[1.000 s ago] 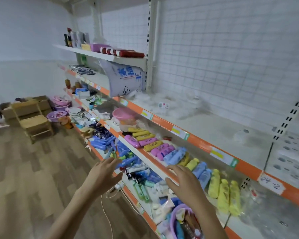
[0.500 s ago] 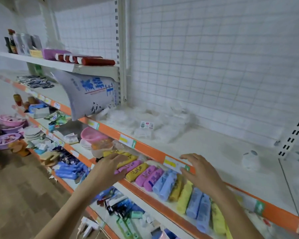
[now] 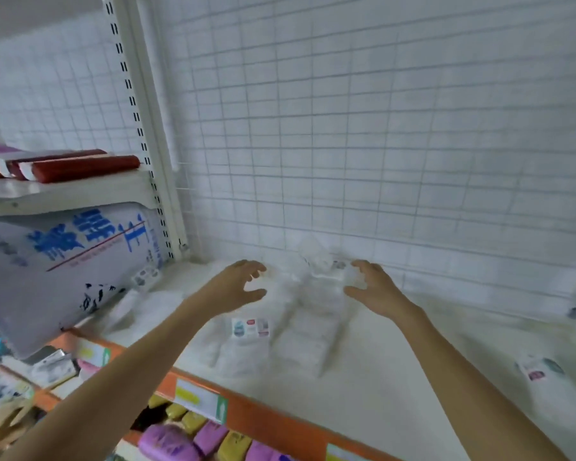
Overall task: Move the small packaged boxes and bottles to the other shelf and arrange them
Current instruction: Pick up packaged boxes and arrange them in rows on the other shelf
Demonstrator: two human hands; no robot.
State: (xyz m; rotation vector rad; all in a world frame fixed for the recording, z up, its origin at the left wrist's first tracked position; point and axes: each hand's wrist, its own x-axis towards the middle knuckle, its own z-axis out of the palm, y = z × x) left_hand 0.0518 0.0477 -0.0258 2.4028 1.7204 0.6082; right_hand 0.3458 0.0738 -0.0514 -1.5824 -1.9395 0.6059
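Observation:
A heap of clear plastic packs (image 3: 300, 331) with small printed labels lies on the white shelf (image 3: 396, 367) against the wire-grid back wall. My left hand (image 3: 238, 287) hovers at the heap's left side, fingers spread and curved, holding nothing. My right hand (image 3: 371, 287) hovers at the heap's right side in the same open pose. Both hands are above the packs at the back of the heap; whether the fingertips touch the plastic I cannot tell. Purple and yellow bottles (image 3: 200, 434) lie on the shelf below.
A large white sack with blue characters (image 3: 60, 261) leans at the left beside the upright post (image 3: 153, 134). Red tubes (image 3: 80, 168) lie on the upper left shelf. A small labelled pack (image 3: 539, 369) sits at the right. The shelf's front edge is orange (image 3: 263, 417).
Both hands rose from the lower shelf of bottles to the upper white shelf and reached back to either side of the clear packs. The view swung up and right.

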